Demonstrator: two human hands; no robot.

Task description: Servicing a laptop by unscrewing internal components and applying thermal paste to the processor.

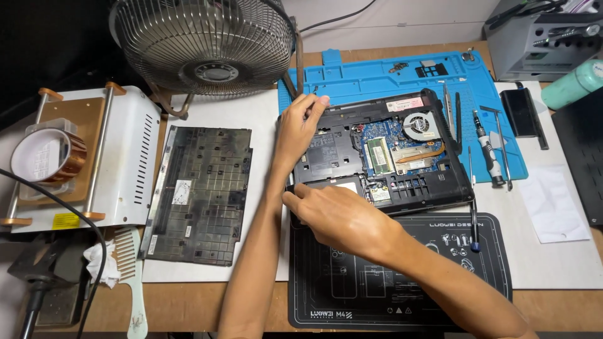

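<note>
Black plastic bottom cover (200, 194) lies removed toward the desk's left edge; opened black laptop (383, 154) exposed, left hand (298, 129) and right hand (333, 213) grips closed on its left corners, internals remaining.

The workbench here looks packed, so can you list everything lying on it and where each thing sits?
Opened laptop: one, black, circuit board and small fan exposed, centre, half on the blue mat.
Bottom cover panel: one, black, flat on white sheet left of the laptop.
Blue mat: one, far centre.
Black mat: one, white line drawings, near edge.
Desk fan: one, metal grille, far left.
White machine: one, left, with a tape roll on its wooden top.
Comb: one, pale, near left.
Screwdriver: one, black and silver, right side of blue mat.
Teal bottle: one, far right.
Left hand: on the laptop's far left corner.
Right hand: on its near left corner.
</note>
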